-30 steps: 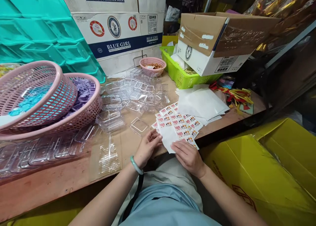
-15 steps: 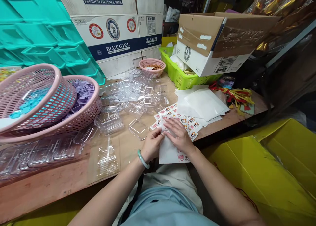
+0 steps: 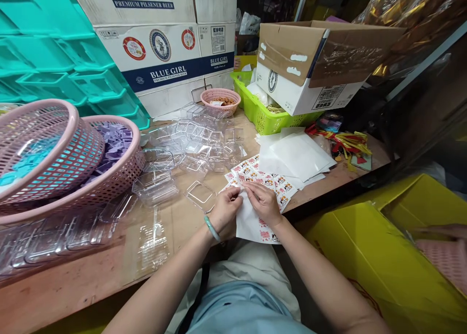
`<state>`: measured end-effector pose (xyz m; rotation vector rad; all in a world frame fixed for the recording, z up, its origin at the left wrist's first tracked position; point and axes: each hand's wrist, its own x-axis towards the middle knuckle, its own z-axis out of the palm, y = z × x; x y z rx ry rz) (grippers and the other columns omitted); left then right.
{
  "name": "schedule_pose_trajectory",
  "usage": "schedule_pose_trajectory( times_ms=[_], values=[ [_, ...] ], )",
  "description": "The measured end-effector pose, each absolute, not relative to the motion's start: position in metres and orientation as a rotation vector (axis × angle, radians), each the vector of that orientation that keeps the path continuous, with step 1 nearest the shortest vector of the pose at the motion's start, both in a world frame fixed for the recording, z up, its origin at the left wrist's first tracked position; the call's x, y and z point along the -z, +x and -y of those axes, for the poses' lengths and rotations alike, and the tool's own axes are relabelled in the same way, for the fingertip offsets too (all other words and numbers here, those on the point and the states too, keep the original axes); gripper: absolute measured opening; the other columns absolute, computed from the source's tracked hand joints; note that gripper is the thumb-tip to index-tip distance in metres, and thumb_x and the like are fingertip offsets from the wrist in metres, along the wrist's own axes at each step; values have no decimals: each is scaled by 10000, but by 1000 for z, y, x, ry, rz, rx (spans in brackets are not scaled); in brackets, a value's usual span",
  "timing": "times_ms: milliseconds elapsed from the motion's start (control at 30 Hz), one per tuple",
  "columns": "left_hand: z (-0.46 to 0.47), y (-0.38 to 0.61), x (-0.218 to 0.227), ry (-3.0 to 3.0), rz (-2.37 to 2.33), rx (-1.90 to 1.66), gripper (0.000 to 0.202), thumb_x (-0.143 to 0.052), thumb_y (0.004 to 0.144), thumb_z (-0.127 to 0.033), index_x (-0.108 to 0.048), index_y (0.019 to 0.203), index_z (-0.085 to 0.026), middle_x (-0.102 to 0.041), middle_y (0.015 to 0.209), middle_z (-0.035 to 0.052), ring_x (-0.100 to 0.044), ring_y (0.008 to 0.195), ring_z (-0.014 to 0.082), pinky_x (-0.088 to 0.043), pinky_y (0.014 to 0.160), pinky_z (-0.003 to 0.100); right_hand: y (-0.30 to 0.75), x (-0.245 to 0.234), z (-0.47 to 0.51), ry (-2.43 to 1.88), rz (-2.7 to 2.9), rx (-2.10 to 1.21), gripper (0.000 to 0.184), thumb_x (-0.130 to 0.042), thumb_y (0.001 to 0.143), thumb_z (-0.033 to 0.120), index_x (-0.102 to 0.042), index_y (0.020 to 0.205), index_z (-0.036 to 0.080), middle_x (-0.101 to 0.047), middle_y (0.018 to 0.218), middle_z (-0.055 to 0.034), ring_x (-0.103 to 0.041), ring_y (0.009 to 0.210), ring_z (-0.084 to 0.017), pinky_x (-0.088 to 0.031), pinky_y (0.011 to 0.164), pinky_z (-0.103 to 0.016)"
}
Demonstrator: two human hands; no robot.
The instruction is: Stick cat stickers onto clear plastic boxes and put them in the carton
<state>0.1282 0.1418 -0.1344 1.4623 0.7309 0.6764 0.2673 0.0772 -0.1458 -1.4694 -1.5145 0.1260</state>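
Observation:
My left hand (image 3: 226, 208), with a pale green bangle (image 3: 212, 228) on its wrist, pinches the upper edge of a sticker sheet (image 3: 250, 223). Its white side faces up, and a strip printed with pink and cat stickers shows along the right. My right hand (image 3: 263, 202) is closed at the same edge, thumb and fingertips together beside the left fingers. What exactly lies between the fingertips is partly hidden. Under and behind my hands, more cat sticker sheets (image 3: 285, 190) lie fanned out on the table, partly covered by white translucent sheets (image 3: 297, 151).
Clear plastic cases (image 3: 199, 142) are piled left of my hands. Pink baskets (image 3: 134, 151) hold blue and purple pieces. Behind stand beer cartons (image 3: 168, 57), a green basket (image 3: 270, 122) and an open carton (image 3: 310, 76). At right, another person's hand (image 3: 443, 231) is near a pink basket (image 3: 447, 261) by yellow boxes (image 3: 368, 246).
My right hand's fingers, spread flat over the sheet before, have drawn together into a pinch beside the left. Another person's hand and a pink basket have appeared at the right edge.

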Motion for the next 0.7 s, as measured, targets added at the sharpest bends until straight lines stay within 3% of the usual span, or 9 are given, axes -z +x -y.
schedule_pose_trajectory(
  times_ms=[200,367,467,600,700],
  values=[
    [-147,136,136,1448,-699,-660,149,-542,738,-203,-677,756,-144,-595,727,17,-503,680,132,-401,624,232,277,142,-80,-1458,1451,-317,238,-616,872,293,-693,1093,248,-724,1079,-47,-681,1011,-201,-551,925,-361],
    [-152,142,128,1499,-650,-652,178,-578,689,-150,-721,793,-172,-638,782,23,-542,764,161,-430,720,259,289,137,-81,-1424,1539,-223,221,-612,871,234,-711,1067,256,-729,1081,-43,-689,999,-198,-548,936,-374],
    [-153,146,124,1486,-654,-644,199,-575,687,-146,-728,812,-174,-651,799,27,-550,769,163,-437,707,259,290,134,-82,-1422,1468,-280,201,-611,859,227,-738,1012,260,-740,1047,-30,-696,976,-201,-543,933,-371],
    [-157,159,131,1422,-707,-638,211,-553,715,-193,-716,843,-151,-635,717,18,-537,649,142,-430,593,243,292,133,-94,-1388,957,-501,138,-735,748,296,-761,852,208,-761,884,-32,-707,826,-197,-572,806,-326],
    [-164,173,143,1375,-790,-677,219,-538,719,-187,-698,853,-121,-628,704,21,-538,621,138,-438,580,248,312,129,-113,-1318,666,-462,255,-725,746,394,-727,831,153,-748,792,-50,-696,705,-167,-582,684,-295]
  ],
)
